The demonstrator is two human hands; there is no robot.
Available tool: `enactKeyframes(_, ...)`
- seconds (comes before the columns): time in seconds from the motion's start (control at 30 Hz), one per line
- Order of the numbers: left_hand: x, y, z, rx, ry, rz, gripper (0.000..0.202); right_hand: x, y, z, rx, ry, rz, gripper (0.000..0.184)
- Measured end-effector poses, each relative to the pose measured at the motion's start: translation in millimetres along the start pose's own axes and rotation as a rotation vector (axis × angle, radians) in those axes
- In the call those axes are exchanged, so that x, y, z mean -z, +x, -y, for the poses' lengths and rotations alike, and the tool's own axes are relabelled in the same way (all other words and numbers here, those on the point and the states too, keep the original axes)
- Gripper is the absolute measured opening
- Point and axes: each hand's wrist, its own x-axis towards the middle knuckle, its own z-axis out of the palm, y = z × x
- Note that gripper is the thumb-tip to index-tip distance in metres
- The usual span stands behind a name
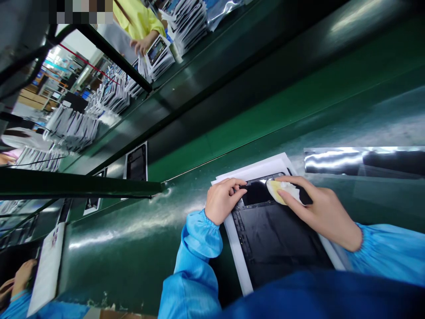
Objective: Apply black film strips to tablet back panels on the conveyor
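Note:
A black rectangular panel [275, 239], possibly a tablet's back casing, lies on a white sheet [252, 170]. Its far end has a cut-out frame edge. My left hand [222, 199] grips that far edge with bent fingers. My right hand [318, 212] presses a crumpled yellow-and-white cloth [283, 191] onto the panel's dark surface, and the cloth hides part of that end. My blue sleeves reach in from the lower left and right.
The panel rests on a green conveyor belt [265, 146], beside a shiny silver bag [361, 161]. Beyond a dark green rail [76, 184] stand stacks of packaged panels [113, 95]. A co-worker's hand [142, 44] touches one stack; another blue-sleeved hand [23, 277] works at lower left.

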Motion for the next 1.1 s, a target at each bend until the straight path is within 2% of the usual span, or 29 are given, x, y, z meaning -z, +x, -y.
enactKeyframes(0.43, 0.9, -0.1, 0.1, 0.006, -0.034, -0.002, 0.016, 0.0, -0.9, 0.4, -0.026, 0.011, 0.009, 0.034)
enactKeyframes(0.73, -0.4, -2.0, -3.9, 0.03, 0.059, -0.002, 0.016, 1.2, 0.0, 1.1, -0.013, 0.006, 0.001, 0.033)
enactKeyframes(0.87, 0.5, -4.0, -11.5, 0.008, 0.238, 0.007, 0.018, 1.0, -0.1, 0.8, -0.015, -0.002, 0.003, 0.033)
enactKeyframes(0.97, 0.7, -9.5, -14.4, -0.028, 0.477, -0.061, 0.023, -0.6, 0.2, 0.1, -0.028, 0.004, 0.009, 0.033)
enactKeyframes(1.03, 0.1, -16.8, -11.2, -0.102, 0.618, -0.114, 0.021, -1.6, 0.4, -0.6, -0.039, 0.01, 0.01, 0.033)
enactKeyframes(1.1, -0.7, -26.8, -3.2, -0.256, 0.71, -0.126, 0.022, -2.2, 0.4, -1.2, -0.055, 0.017, 0.017, 0.033)
